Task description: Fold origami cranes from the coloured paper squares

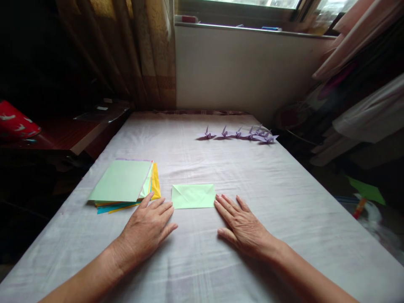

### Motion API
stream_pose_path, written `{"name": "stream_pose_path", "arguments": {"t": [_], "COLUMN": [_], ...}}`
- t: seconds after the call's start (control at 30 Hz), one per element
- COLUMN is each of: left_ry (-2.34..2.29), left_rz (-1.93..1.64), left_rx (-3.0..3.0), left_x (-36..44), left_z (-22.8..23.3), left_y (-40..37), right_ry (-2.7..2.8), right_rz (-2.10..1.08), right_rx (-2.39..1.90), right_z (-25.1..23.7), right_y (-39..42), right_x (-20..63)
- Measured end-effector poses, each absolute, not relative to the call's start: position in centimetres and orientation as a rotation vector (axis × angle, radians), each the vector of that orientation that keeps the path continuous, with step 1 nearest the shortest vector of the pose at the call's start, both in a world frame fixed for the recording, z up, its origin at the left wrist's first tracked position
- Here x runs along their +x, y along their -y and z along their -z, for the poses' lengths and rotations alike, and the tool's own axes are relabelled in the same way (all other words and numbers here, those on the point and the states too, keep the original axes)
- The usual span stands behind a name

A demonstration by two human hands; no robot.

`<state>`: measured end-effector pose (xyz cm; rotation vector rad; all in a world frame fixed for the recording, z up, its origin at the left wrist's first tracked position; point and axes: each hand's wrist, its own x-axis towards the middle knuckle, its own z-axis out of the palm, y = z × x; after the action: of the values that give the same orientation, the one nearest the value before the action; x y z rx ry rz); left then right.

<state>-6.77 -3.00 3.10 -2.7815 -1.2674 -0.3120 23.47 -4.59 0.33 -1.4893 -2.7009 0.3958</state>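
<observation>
Both hands are lying flat and empty, fingers spread, on the cloth-covered worktop (284, 202) at lower centre: left hand (147, 231), right hand (241, 225). Between their fingertips, a folded green paper (193, 196) is resting. Left of it, a coloured paper stack (124, 184) is sitting. Purple paper cranes (240, 134) are lining the upper centre.

No legible text, label, brand, number or sign appears anywhere in the view. The folded pale green paper rectangle (193, 196) and the stack of coloured paper sheets (124, 184) are blank. The red cloth item (15, 124) at far left bears white marks, possibly a printed pattern rather than lettering; the view is too dim to tell.
</observation>
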Motion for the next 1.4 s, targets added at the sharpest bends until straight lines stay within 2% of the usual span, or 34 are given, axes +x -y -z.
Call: {"name": "stream_pose_path", "arguments": {"t": [0.17, 0.27, 0.4, 0.57, 0.93, 1.2, 1.27, 1.4], "left_ry": [1.318, 1.425, 1.497, 1.47, 1.416, 1.437, 1.392, 1.233], "left_rz": [0.149, 0.363, 0.438, 0.613, 0.81, 1.089, 1.166, 1.174], "left_rx": [-2.717, -2.598, -2.706, -2.775, -2.732, -2.672, -2.673, -2.702], "left_x": [-4.6, -3.6, -3.2, -3.6, -3.0, -3.2, -3.3, -3.3], "left_z": [-4.0, -2.6, -0.2, 0.9, 0.2, -1.3, -1.8, -2.4], "left_y": [0.0, -1.6, -2.6, -2.4, -2.1, -1.8, -1.6, -1.3], "right_ry": [2.552, 2.275, 2.089, 2.082, 2.005, 2.216, 2.286, 2.231], "right_rz": [-0.369, -0.322, -0.301, -0.37, -0.384, -0.618, -0.556, -0.109], "right_rx": [-1.485, -1.527, -1.639, -1.555, -1.548, -1.278, -1.257, -1.292], "right_z": [-0.7, -0.3, 0.4, 1.5, 1.8, -0.2, -0.6, -0.9], "right_y": [3.5, 1.4, -1.4, -1.9, -1.5, -0.7, -0.4, -0.3], "right_x": [23.9, 23.2, 22.1, 21.6, 21.9, 23.7, 23.7, 23.1]}}
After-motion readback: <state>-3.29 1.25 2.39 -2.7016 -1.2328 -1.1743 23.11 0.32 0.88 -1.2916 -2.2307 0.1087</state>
